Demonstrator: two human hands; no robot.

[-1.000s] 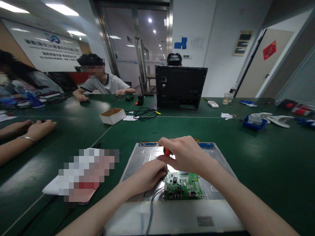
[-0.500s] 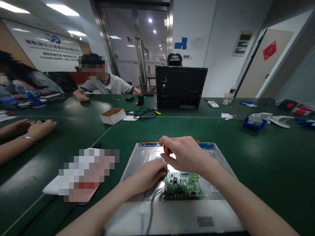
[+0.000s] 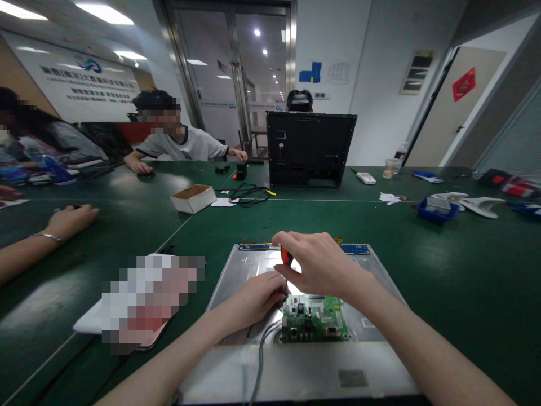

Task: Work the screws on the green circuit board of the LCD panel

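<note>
A metal display panel (image 3: 240,369) lies on the table before me, with a green circuit board (image 3: 315,318) on its back. My right hand (image 3: 319,262) is closed round the red and black handle of a screwdriver (image 3: 287,257), held upright over the board's far left corner. At the lower end of its shaft, my left hand (image 3: 264,293) has its fingertips pinched together. Whether they grip the shaft or a small part there is hidden. Grey cables (image 3: 261,361) run from the board's left side toward me. A blue strip board (image 3: 355,249) lines the panel's far edge.
A white box (image 3: 193,199), black cable (image 3: 249,195) and a black monitor housing (image 3: 311,149) stand farther back. At right is a blue tray (image 3: 437,210). A blurred-out white and pink item (image 3: 88,318) lies left. Other people sit around; a co-worker's hand (image 3: 71,221) rests at left.
My hands and the screwdriver stay almost in the same place. At the far left, one hand of the neighbouring person has moved back away from the other.
</note>
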